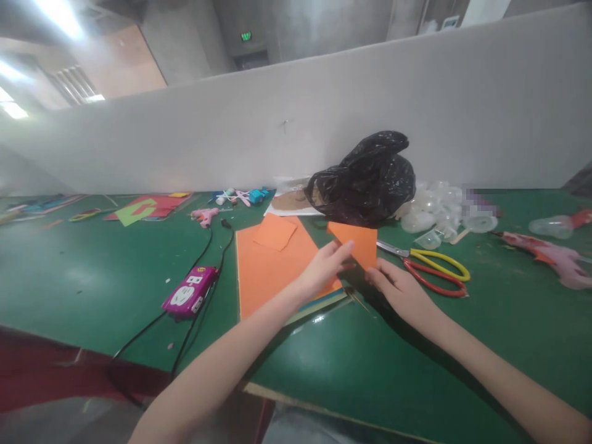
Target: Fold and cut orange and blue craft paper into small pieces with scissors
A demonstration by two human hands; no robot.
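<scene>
Item 1: orange paper piece (364, 245), small, at centre right of the frame, raised over the tabletop (314, 370). Its upper left corner looks bent or folded; whether the rest is doubled cannot be told.

Item 2: left hand (324, 266), fingers closed on the left part of item 1, thumb on its face.

Item 3: right hand (401, 295), fingers pinching the lower right corner of item 1.

Item 4: large orange sheet (259, 277), centre of the frame, uppermost on a pile with differently coloured edges at the lower right.

Item 5: small orange paper (276, 233), loose, lying on the upper part of item 4; one piece or several overlapping, unclear.

Item 6: scissors (406, 253), one yellow and one red handle, lying right of the hands, held by neither.

Item 7: black plastic bag (377, 179), beyond the hands, beside clear plastic cups (419, 221).

Item 8: pink glue gun (205, 216), upper left of the pile, untouched.

State of work, by judgement: small paper already separate; item 1 in mid-handling, its shaping seemingly unfinished; nothing visibly glued to it. The remaining amount cannot be read from this view.
</scene>
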